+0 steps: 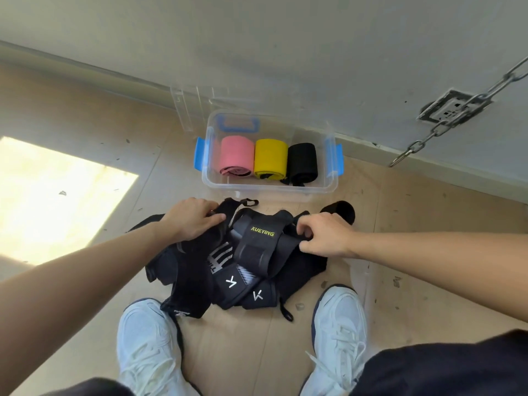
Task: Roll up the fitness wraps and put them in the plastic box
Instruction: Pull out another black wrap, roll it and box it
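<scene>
Wraps (228, 264): black, tangled heap on the floor, near the plastic box (328, 167).
Handling: judged soft, light, limp — best taken at a strap end.
Left hand (191, 221): grip pinched on a strap.
Right hand (325, 238): grip pinched on a wrap edge.

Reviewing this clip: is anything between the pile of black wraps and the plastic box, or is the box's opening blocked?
Nothing visible blocks it. Bare floor separates the black wraps from the plastic box. Its lid is off, leaning behind it. The pink roll, yellow roll and black roll fill most of the box's width.
</scene>
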The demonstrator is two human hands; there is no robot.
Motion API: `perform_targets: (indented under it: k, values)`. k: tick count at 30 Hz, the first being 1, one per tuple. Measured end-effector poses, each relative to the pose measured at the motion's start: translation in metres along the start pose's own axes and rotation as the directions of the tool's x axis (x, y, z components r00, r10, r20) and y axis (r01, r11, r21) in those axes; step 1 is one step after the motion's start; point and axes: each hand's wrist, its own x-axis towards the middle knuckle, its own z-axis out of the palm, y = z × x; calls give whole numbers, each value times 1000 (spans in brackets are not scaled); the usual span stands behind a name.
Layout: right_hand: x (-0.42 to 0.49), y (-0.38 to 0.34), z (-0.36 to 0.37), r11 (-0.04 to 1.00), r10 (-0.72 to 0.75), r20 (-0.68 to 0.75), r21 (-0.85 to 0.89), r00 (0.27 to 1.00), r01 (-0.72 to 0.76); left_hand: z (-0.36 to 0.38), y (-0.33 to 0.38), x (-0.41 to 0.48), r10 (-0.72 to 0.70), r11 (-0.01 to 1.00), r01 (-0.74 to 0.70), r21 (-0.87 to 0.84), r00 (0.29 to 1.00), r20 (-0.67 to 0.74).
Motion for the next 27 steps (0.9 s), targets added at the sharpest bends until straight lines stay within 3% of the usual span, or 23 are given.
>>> perform_targets:
  k: [1, 3, 5, 6, 15, 18, 20, 22, 24, 27]
  values:
    - [0, -5, 3, 999, -28, -57, 39, 998, 31, 1, 2, 0, 3, 1000, -3, -1, 1000, 9]
    - [0, -13, 6, 971, -228, -75, -85, 971, 222, 4, 4, 0, 11, 1000, -11, 0, 1000, 28]
    - [3, -21, 10, 867, -429, 18, -273, 903, 417, 6, 4, -1, 12, 1000, -12, 8, 1000, 29]
    - [4, -23, 9, 839, -452, 68, -308, 889, 450, 6, 3, -1, 10, 1000, -10, 10, 1000, 25]
    - [6, 30, -42, 804, -84, 252, -554, 964, 215, 11, -3, -7, 10, 1000, -10, -5, 1000, -4]
    - [4, 37, -54, 875, 15, 340, -460, 940, 153, 10, -6, -4, 1, 985, 2, -171, 1000, 18]
    - [6, 28, -57, 952, -6, 221, -298, 975, 73, 8, -7, -2, 1, 903, 19, -429, 999, 45]
    - [7, 12, -55, 996, -56, 9, -75, 998, 56, 5, -2, -3, 29, 745, 52, -665, 993, 111]
    - [7, -8, -48, 983, -107, -128, 135, 986, 124, -3, 7, -7, 85, 635, 87, -768, 980, 182]
    - [4, -30, -37, 921, -174, -149, 326, 973, 215, -21, 17, -10, 213, 575, 78, -814, 947, 242]
